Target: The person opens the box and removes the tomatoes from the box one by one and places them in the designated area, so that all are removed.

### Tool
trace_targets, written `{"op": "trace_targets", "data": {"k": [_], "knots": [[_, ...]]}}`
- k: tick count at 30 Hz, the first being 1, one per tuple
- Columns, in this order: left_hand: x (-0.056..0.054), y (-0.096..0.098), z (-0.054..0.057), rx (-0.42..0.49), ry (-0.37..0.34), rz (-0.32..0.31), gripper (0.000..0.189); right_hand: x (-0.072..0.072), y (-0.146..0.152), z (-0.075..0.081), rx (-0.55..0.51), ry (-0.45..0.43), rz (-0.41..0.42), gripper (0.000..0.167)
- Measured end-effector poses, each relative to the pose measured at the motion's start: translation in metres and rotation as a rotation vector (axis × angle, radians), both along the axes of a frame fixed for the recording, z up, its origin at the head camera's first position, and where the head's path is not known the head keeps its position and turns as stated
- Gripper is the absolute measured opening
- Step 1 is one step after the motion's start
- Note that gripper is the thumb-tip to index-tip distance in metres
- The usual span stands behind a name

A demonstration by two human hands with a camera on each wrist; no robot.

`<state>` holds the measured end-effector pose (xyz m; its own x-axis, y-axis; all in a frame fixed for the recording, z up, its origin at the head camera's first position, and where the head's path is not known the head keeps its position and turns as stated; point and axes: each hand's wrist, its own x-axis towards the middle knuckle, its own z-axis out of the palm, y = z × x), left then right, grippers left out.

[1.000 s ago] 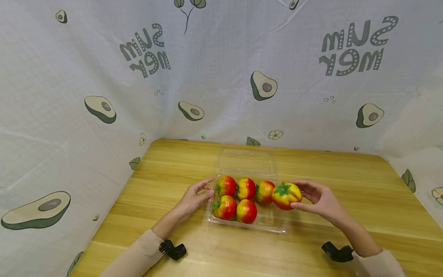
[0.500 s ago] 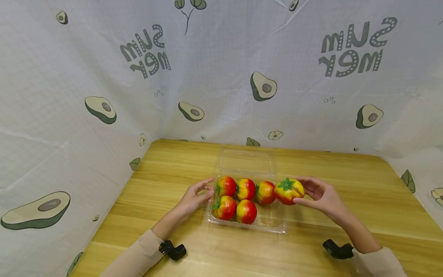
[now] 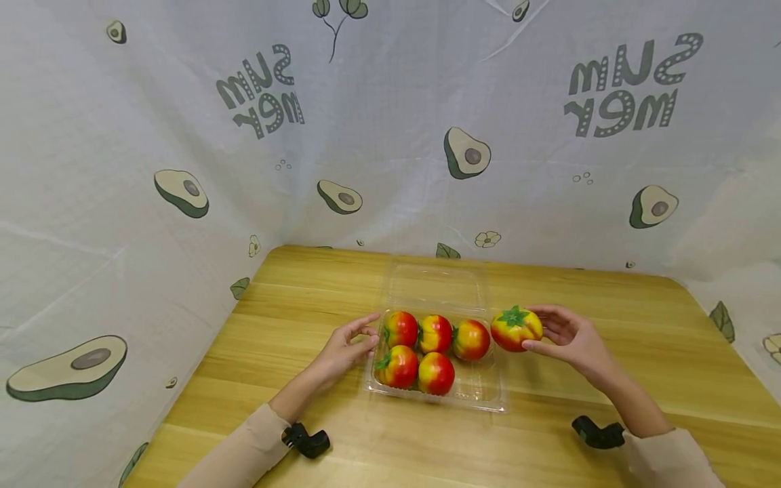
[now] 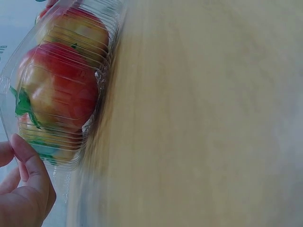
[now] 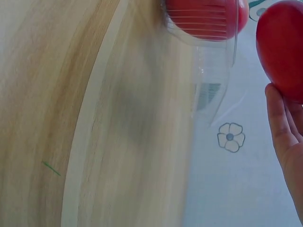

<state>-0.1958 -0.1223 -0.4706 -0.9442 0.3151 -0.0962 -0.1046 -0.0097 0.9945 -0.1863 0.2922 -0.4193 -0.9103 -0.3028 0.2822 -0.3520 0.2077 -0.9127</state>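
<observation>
A clear plastic clamshell box lies with its lid folded back on the wooden table. Inside it, several red-and-yellow tomatoes with green leafy tops fill the left and back. My left hand pinches the box's left rim between thumb and finger, as the left wrist view also shows at the hand. Another tomato, its green top facing up, is gripped by the fingers and thumb of my right hand beside the box's back right corner. The right wrist view shows this tomato's red underside raised above the table.
The transparent lid lies behind the box, toward the back edge of the wooden table. A white curtain printed with avocados hangs behind and to the left. Black camera mounts sit at both wrists.
My right hand has carried its tomato right and slightly back, from over the box's right side to beyond its edge. The left hand stays at the left rim.
</observation>
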Motion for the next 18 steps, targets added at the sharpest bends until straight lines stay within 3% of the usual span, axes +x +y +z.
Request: {"op": "trace_targets", "data": {"k": [18], "knots": [[0.0,0.0002,-0.0012,0.014,0.0,0.006,0.052,-0.0101,0.0081,-0.0055,0.053,-0.035,-0.065,0.047]]}}
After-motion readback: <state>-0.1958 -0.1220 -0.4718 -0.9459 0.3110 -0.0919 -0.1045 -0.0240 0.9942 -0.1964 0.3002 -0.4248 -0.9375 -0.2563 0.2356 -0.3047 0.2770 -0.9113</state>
